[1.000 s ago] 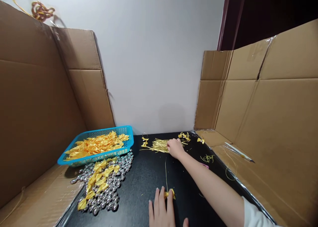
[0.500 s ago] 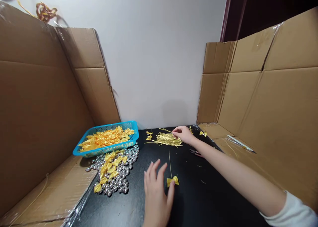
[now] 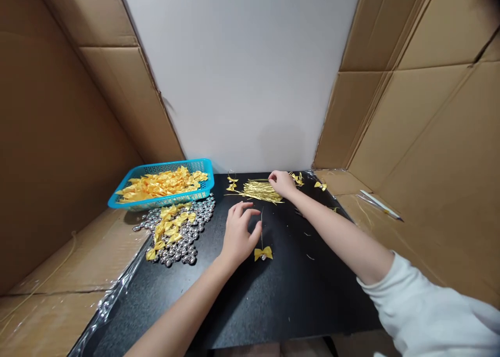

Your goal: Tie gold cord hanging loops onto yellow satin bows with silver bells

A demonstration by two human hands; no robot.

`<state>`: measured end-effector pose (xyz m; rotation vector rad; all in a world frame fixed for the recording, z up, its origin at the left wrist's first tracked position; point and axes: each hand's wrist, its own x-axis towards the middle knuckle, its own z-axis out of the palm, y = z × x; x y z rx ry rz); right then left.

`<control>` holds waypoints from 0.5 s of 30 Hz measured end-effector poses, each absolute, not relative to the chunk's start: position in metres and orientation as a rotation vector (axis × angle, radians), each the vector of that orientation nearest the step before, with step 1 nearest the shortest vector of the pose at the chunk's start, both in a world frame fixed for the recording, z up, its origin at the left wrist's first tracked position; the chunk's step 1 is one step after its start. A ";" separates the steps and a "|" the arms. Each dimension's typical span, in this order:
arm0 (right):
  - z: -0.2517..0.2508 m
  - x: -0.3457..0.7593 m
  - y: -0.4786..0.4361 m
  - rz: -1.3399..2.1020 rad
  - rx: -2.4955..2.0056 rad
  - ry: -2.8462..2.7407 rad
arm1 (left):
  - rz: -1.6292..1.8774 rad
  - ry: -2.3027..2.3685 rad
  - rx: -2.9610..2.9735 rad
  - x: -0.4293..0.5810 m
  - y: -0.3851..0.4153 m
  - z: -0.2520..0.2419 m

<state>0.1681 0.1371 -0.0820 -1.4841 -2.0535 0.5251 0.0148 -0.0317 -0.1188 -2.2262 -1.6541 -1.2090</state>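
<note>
My left hand (image 3: 242, 232) hovers over the black table with its fingers apart and holds nothing. Just right of it lies a yellow ribbon bow (image 3: 263, 253) with a silver bead at its middle and a thin wire (image 3: 262, 227) running away from me. My right hand (image 3: 283, 183) is at the right end of a pile of gold twist ties (image 3: 260, 190). Its thumb and index finger are curled together there; whether a tie is between them is hidden. Loose bows (image 3: 172, 224) lie on silver beads (image 3: 189, 237) to the left.
A blue basket (image 3: 211, 180) full of yellow bows stands at the back left. Finished-looking beaded bows (image 3: 232, 183) lie by the wall, another bow (image 3: 321, 186) at the right. A white pen-like tool (image 3: 378, 205) rests on cardboard. Cardboard walls (image 3: 422, 138) flank the table.
My left hand has moved forward, away from the bow it was beside. My right hand stays by the twist ties, its fingertips lower against the pile. The view has tilted down.
</note>
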 end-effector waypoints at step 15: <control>-0.073 0.178 0.066 0.978 -1.177 -2.172 | -0.938 -1.399 -2.065 -0.022 -0.015 -0.101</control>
